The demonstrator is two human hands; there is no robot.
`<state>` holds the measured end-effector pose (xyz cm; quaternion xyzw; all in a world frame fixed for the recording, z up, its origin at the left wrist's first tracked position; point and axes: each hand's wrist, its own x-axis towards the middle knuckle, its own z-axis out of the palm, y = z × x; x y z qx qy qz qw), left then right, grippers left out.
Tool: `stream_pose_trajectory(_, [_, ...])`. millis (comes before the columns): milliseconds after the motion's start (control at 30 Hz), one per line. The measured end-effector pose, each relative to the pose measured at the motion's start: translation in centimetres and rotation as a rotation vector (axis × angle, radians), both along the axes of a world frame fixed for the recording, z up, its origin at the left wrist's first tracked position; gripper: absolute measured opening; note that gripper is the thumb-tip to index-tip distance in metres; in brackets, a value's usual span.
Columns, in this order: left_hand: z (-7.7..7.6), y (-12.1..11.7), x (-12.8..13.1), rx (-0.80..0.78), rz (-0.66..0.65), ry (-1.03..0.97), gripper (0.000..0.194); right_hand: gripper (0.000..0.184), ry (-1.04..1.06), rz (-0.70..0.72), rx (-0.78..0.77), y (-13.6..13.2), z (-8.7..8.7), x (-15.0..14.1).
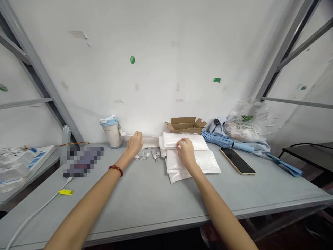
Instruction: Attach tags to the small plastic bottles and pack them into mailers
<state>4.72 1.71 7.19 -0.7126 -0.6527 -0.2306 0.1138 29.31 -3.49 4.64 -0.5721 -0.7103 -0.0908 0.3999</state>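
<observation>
My left hand point(134, 141), with a red bead bracelet at the wrist, is closed at the edge of a low white box point(151, 142) near the wall. Its fingertips are partly hidden from me. Just in front of that box lie several small white pieces with loops point(148, 153), too small to name surely. On the right, white bubble mailers point(203, 161) are stacked loosely on the desk. My right hand point(186, 150) has its fingers bent and pinched at the top bubble mailer point(199, 141), which overlaps the box's right end.
An open brown cardboard box point(184, 129) stands behind the mailers. To the left are a tumbler point(111, 132) and a blurred-out phone-like thing point(83, 161) on a white cable point(39, 211). A phone point(237, 161), a folded blue umbrella point(221, 139) and a plastic bag point(244, 121) lie right.
</observation>
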Motion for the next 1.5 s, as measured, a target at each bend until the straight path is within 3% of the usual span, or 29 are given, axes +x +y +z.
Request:
stream_pose_trajectory(167, [-0.8, -2.2, 0.2, 0.306, 0.057, -0.179, 0.024, 0.019, 0.089, 0.114, -0.027, 0.2, 0.1, 0.8])
stream_pose_trajectory(300, [-1.2, -4.1, 0.2, 0.618, -0.094, -0.288, 0.021, 0.016, 0.061, 0.100, -0.029, 0.0, 0.1, 0.6])
stream_pose_trajectory(400, [-0.5, -5.1, 0.0, 0.722, -0.154, -0.339, 0.018, 0.005, 0.019, 0.086, -0.006, -0.2, 0.1, 0.3])
stream_pose_trajectory(467, [0.0, -5.5, 0.0, 0.768, -0.177, -0.388, 0.018, 0.016, 0.004, 0.096, 0.019, -0.5, 0.2, 0.0])
stream_pose_trajectory(633, [-0.2, -7.1, 1.8, 0.771, -0.288, -0.503, 0.019, 0.042, -0.033, 0.153, 0.184, -1.4, 0.9, -1.1])
stream_pose_trajectory(767, [-1.2, -9.0, 5.1, 0.732, -0.512, -0.504, 0.018, 0.055, -0.087, 0.257, 0.300, -2.4, 1.5, -2.4])
stream_pose_trajectory(867, [-1.7, -10.3, 7.4, 0.647, -0.722, -0.444, 0.023, 0.057, -0.122, 0.319, 0.315, -2.8, 1.4, -3.1])
stream_pose_trajectory(1000, [-2.0, -11.0, 8.4, 0.565, -0.827, -0.451, 0.026, 0.065, -0.123, 0.260, 0.304, -2.4, 0.9, -2.9])
stream_pose_trajectory(1133, [-1.4, -10.6, 7.2, 0.577, -0.711, -0.503, 0.024, 0.079, -0.158, 0.186, 0.240, -2.0, 0.6, -2.5])
stream_pose_trajectory(1333, [0.0, -8.7, 3.5, 0.530, -0.319, -0.774, 0.025, 0.082, -0.222, 0.078, 0.120, -2.5, 0.4, -3.1])
stream_pose_trajectory(1400, [-0.2, -7.9, 2.5, 0.421, -0.239, -0.923, 0.030, 0.079, -0.261, 0.076, 0.094, -2.8, 0.5, -3.5])
stream_pose_trajectory(1500, [-0.6, -7.1, 2.0, 0.044, -0.205, -1.223, 0.048, 0.070, -0.338, 0.119, 0.053, -3.4, 0.5, -3.9])
